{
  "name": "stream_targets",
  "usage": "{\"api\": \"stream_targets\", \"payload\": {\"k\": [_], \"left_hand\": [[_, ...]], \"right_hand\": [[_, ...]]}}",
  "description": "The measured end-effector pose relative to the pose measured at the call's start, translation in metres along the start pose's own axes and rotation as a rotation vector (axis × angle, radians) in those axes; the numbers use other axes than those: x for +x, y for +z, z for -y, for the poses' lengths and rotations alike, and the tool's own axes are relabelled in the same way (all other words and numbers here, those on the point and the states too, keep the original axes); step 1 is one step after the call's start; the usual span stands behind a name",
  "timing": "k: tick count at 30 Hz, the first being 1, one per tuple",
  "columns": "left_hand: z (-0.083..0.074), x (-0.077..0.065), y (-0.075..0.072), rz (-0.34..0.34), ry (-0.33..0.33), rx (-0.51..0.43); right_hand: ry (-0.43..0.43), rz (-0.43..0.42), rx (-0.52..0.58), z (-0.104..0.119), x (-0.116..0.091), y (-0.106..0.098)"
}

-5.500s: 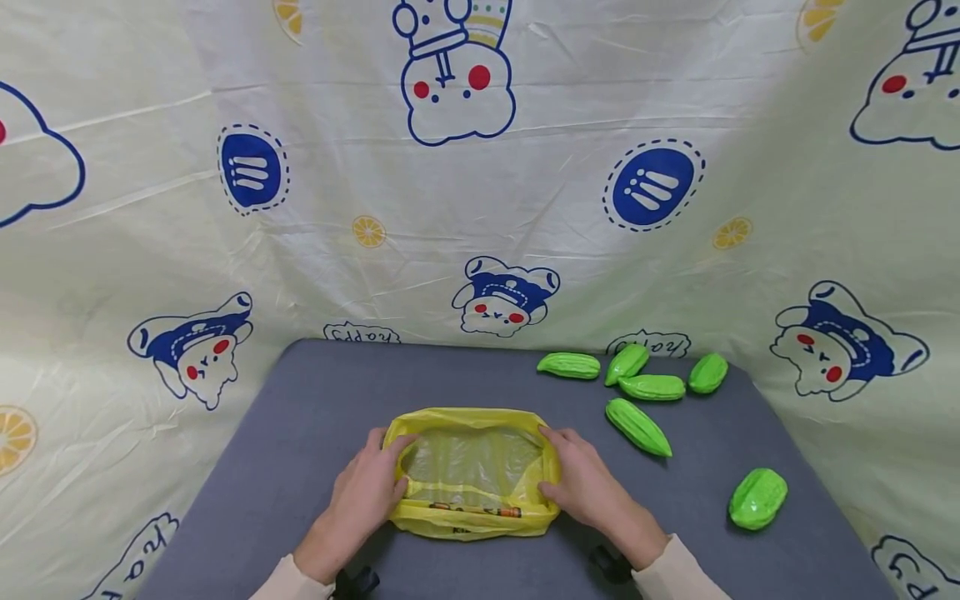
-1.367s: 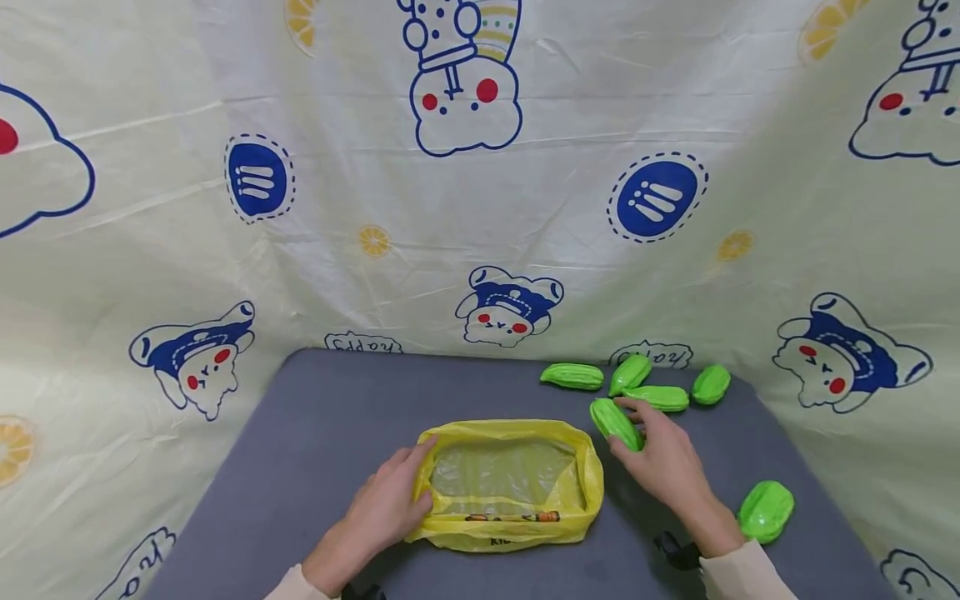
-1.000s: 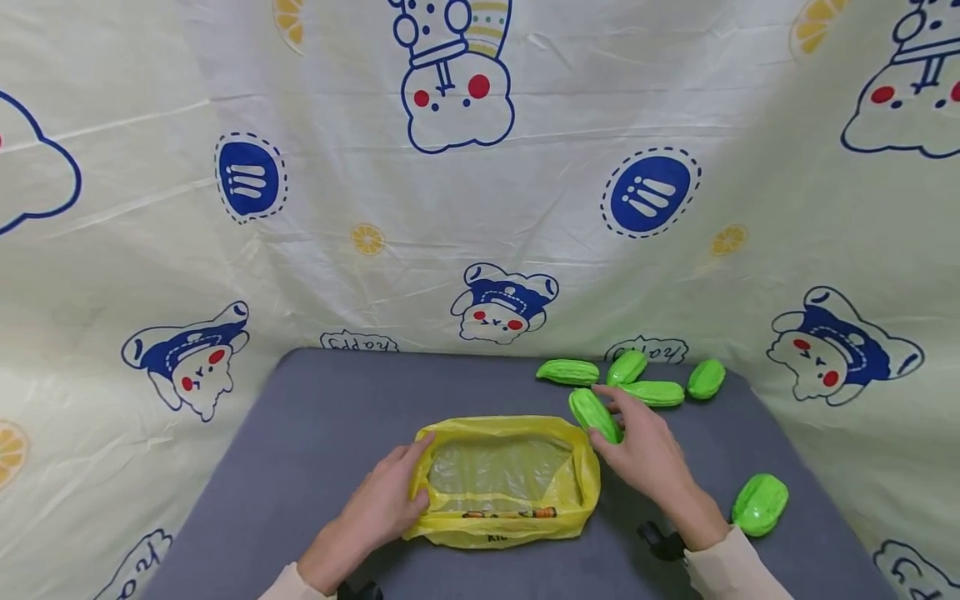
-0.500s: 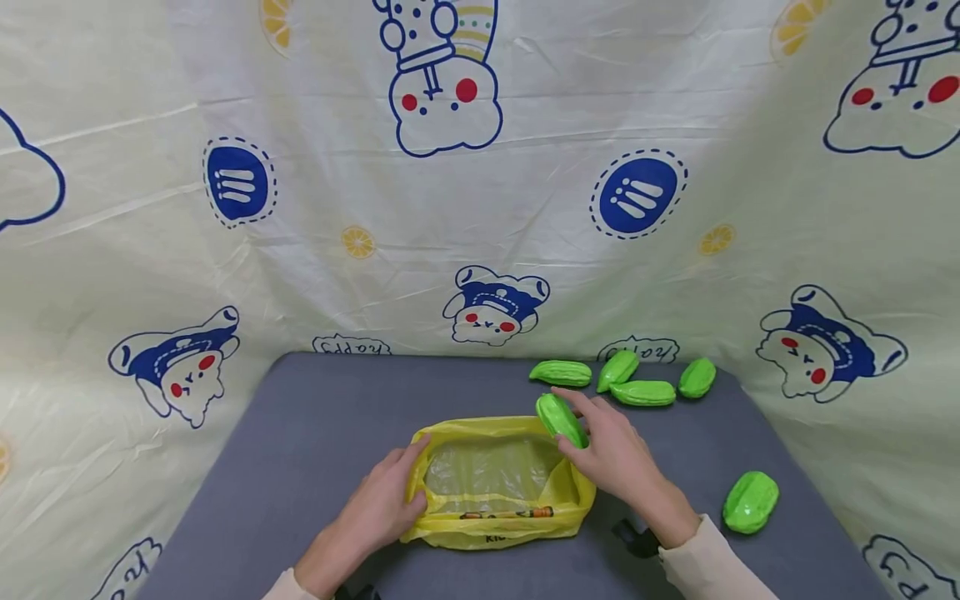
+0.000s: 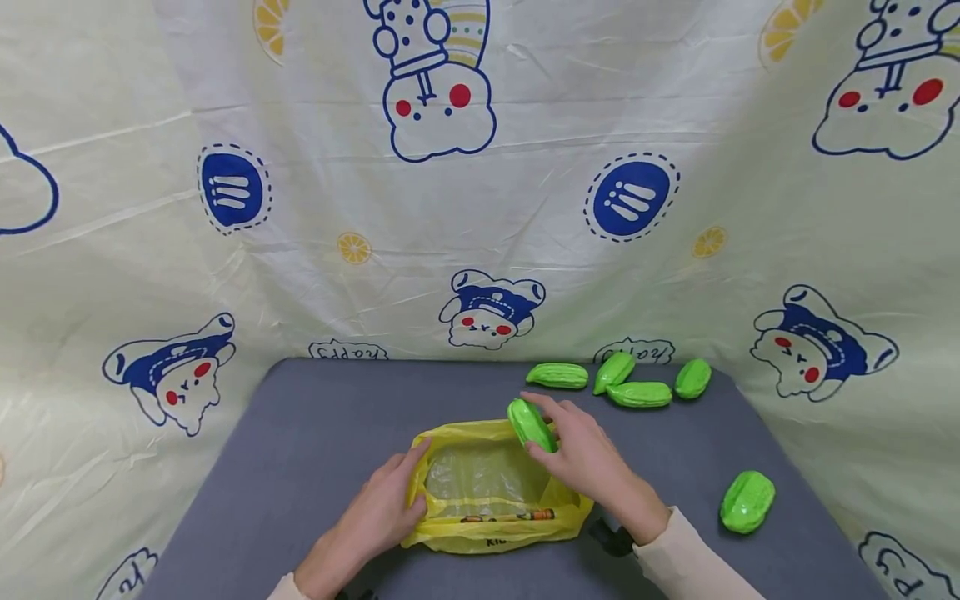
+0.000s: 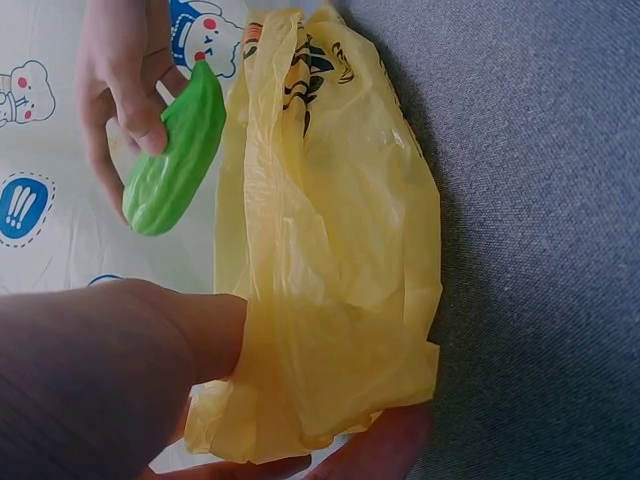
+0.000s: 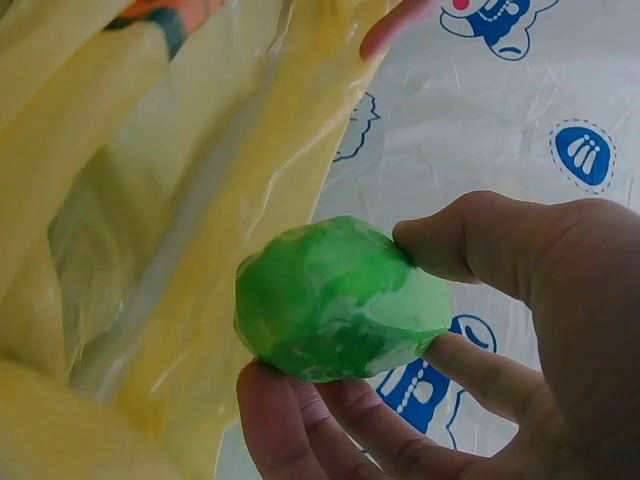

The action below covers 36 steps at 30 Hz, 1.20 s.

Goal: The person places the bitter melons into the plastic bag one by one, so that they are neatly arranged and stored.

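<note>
My right hand holds a bright green ridged gourd between thumb and fingers, over the right back part of the bag's opening. In the right wrist view the gourd appears end-on, with fingertips beneath and the thumb on top. The yellow plastic bag stands upright with its mouth spread wide. Its left rim is pinched by my left hand. From the left wrist, the bag shows its printed side, and the held gourd hangs beside it, apart from the plastic.
Several similar green gourds lie at the back right of the grey table. One more gourd sits alone near the right edge. A patterned curtain hangs behind and around the table.
My right hand left the bag's right rim and picked up the nearest gourd of the back-right group. It has carried it left to above the bag. My left hand still holds the rim.
</note>
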<state>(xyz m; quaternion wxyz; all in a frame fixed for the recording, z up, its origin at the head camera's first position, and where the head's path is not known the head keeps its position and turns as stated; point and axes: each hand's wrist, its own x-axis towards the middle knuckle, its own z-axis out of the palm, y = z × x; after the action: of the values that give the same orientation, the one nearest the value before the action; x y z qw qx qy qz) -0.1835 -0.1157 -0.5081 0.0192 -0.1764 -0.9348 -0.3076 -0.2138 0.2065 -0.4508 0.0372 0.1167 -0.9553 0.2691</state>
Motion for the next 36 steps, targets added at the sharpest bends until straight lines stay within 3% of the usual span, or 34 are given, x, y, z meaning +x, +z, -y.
{"api": "stream_targets", "payload": {"k": [13, 18, 36], "left_hand": [[-0.001, 0.000, -0.001, 0.027, -0.007, -0.015], [-0.003, 0.000, -0.001, 0.011, 0.024, -0.016], [-0.001, 0.001, -0.001, 0.033, 0.028, -0.040]], "right_hand": [[-0.050, 0.061, 0.117, 0.018, 0.008, 0.020], [-0.062, 0.085, 0.130, 0.023, 0.009, 0.022], [-0.059, 0.237, 0.176, 0.036, 0.017, 0.033]]}}
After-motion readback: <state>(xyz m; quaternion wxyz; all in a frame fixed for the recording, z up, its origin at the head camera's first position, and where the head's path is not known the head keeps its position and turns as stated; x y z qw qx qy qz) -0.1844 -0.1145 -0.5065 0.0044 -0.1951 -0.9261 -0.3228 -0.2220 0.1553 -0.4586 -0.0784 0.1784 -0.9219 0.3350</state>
